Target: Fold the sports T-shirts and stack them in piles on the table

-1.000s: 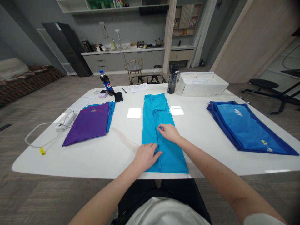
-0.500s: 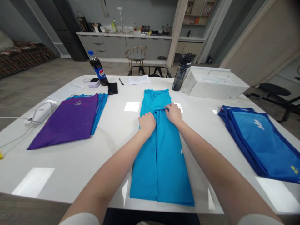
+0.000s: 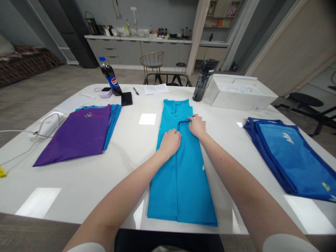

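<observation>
Glossy table (image 3: 223,119) bears oblong turquoise cloth (image 3: 186,178), right hand (image 3: 197,126) pinching it, left hand (image 3: 170,141) curled, grip unclear.

Cola bottle (image 3: 109,75): Pepsi emblem (image 3: 114,81) | printed sheet (image 3: 156,89): text too small to read

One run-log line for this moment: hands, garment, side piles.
left hand: on turquoise garment; right hand: touching its upper fold; garment: lying partly folded on table; purple-topped pile: left; blue pile: right
</observation>
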Demonstrator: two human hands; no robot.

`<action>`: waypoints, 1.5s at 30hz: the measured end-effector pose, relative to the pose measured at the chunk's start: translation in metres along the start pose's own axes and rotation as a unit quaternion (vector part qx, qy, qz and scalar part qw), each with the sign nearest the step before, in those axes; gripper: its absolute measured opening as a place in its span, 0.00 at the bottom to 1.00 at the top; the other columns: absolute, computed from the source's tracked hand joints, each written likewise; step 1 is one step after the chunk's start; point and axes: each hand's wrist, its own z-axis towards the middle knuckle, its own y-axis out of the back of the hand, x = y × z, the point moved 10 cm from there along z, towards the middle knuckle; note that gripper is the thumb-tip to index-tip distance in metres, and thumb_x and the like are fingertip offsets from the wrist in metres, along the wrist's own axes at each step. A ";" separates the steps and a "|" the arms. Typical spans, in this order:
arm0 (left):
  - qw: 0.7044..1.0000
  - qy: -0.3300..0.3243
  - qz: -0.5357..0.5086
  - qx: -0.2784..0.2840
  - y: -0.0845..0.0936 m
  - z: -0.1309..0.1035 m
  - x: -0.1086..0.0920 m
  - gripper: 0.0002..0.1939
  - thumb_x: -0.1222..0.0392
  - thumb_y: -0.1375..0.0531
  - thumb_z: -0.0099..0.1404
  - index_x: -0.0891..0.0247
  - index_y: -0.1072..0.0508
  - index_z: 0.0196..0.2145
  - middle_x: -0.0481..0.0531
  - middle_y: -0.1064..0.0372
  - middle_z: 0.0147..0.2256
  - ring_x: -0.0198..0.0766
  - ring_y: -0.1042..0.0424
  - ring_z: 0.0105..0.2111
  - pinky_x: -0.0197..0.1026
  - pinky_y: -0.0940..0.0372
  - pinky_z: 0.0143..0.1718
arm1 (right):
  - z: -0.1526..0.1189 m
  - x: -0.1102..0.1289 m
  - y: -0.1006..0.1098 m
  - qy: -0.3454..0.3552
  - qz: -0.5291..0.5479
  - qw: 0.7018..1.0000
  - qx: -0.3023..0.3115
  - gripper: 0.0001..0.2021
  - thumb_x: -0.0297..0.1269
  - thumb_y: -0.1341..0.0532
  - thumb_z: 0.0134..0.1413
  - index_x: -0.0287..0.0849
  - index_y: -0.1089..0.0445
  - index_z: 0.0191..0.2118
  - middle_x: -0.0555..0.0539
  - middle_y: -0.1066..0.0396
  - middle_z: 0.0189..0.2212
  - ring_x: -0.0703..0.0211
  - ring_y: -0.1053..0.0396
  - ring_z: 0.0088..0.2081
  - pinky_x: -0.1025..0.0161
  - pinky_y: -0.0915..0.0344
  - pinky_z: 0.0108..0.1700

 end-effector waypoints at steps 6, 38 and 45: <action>0.985 -0.109 -0.131 0.008 0.003 -0.044 0.009 0.25 0.67 0.55 0.74 0.61 0.34 0.65 0.57 0.38 0.66 0.39 0.39 0.67 0.47 0.42 0.67 | -0.064 0.041 0.015 0.068 -0.014 0.997 -0.015 0.25 0.41 0.57 0.73 0.50 0.40 0.69 0.40 0.43 0.70 0.42 0.45 0.66 0.37 0.48 0.64; 0.938 -0.260 -0.086 0.212 0.050 -0.230 0.002 0.22 0.67 0.51 0.75 0.55 0.25 0.59 0.54 0.35 0.65 0.43 0.38 0.67 0.48 0.40 0.68 | -0.306 -0.023 0.079 0.265 0.243 0.921 0.148 0.14 0.37 0.43 0.67 0.56 0.20 0.47 0.43 0.27 0.57 0.49 0.31 0.60 0.37 0.47 0.69; 0.931 -0.299 -0.082 0.194 0.050 -0.239 -0.021 0.16 0.62 0.46 0.75 0.53 0.24 0.55 0.53 0.28 0.59 0.45 0.40 0.67 0.52 0.48 0.70 | -0.321 0.004 0.083 0.323 0.179 0.911 0.185 0.11 0.36 0.41 0.68 0.55 0.21 0.45 0.45 0.25 0.50 0.50 0.30 0.55 0.42 0.40 0.62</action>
